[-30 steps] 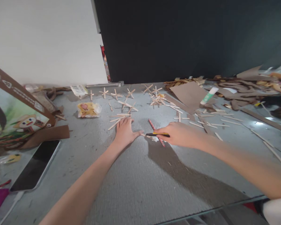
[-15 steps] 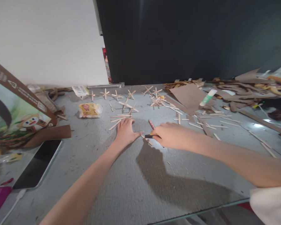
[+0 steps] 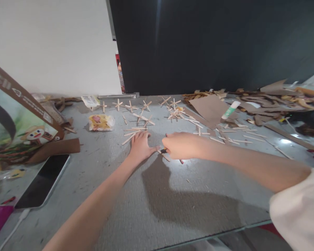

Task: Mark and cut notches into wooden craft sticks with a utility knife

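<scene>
My left hand [image 3: 141, 145] lies spread on the grey tabletop, its thumb tip pressing the end of a small wooden craft stick [image 3: 164, 156]. Its fingers reach up to several craft sticks [image 3: 132, 131] fanned out just beyond them. A utility knife [image 3: 163, 151] is gripped in my right hand [image 3: 181, 145]; only its dark front end shows, over the short stick near my left thumb. Mostly hidden beneath the right hand is a red patterned pencil [image 3: 181, 161].
Crossed-stick star shapes [image 3: 118, 104] stand along the back. Loose sticks [image 3: 235, 141], brown cardboard [image 3: 206, 108] and a glue stick [image 3: 230, 109] are at right. A yellow packet [image 3: 101, 123], a phone [image 3: 43, 183] and a printed box [image 3: 23, 118] are at left.
My right hand has shifted left and slightly toward the left hand, covering more of the knife and pencil. The left hand stays in place.
</scene>
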A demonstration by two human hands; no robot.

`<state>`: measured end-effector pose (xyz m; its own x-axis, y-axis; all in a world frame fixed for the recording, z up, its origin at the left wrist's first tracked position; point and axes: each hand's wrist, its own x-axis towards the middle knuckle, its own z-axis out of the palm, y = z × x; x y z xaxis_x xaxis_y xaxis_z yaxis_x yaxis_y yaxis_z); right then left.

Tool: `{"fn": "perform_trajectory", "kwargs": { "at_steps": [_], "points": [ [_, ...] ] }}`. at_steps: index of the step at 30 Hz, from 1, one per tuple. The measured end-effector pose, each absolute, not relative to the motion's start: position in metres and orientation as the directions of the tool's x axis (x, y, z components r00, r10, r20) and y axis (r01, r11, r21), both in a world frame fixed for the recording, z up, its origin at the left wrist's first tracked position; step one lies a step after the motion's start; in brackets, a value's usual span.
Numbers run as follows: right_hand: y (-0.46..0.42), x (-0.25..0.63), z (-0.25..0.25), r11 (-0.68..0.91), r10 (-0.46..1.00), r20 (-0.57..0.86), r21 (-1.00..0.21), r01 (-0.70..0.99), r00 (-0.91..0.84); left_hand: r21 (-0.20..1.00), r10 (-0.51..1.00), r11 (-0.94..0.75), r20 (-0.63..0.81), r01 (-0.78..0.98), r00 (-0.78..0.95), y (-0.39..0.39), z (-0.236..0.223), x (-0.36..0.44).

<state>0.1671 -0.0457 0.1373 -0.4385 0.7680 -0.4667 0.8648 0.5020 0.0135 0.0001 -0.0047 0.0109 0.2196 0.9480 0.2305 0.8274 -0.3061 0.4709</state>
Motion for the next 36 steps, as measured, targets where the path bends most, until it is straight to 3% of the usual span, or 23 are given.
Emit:
{"fn": "perform_trajectory", "kwargs": {
  "at_steps": [19, 21, 24, 27, 31, 36],
  "points": [
    [-0.049, 0.151, 0.145, 0.542, 0.744, -0.496, 0.057, 0.839, -0.447, 0.489, 0.939, -0.321, 0.279, 0.811, 0.204, -0.003, 0.004, -0.003],
    [-0.051, 0.154, 0.14, 0.549, 0.759, -0.45, 0.056, 0.834, -0.469, 0.54, 0.926, -0.35, 0.325, 0.765, 0.194, -0.001, 0.0, -0.004],
    [-0.055, 0.162, 0.134, 0.504, 0.795, -0.411, 0.042, 0.862, -0.445, 0.742, 0.924, -0.322, 0.38, 0.588, 0.027, 0.004, -0.006, -0.006],
    [-0.061, 0.17, 0.129, 0.433, 0.866, -0.285, 0.013, 0.901, -0.412, 0.784, 0.915, -0.313, 0.4, 0.536, -0.051, 0.011, -0.01, -0.011],
    [-0.067, 0.178, 0.118, 0.292, 0.954, -0.004, -0.207, 0.934, -0.299, 0.824, 0.905, -0.317, 0.41, 0.47, -0.109, 0.014, -0.011, -0.015],
    [-0.062, 0.187, 0.083, 0.312, 0.947, 0.191, -0.354, 0.882, -0.258, 0.927, 0.939, -0.34, 0.345, 0.159, 0.001, 0.003, -0.006, -0.007]
  ]
}}
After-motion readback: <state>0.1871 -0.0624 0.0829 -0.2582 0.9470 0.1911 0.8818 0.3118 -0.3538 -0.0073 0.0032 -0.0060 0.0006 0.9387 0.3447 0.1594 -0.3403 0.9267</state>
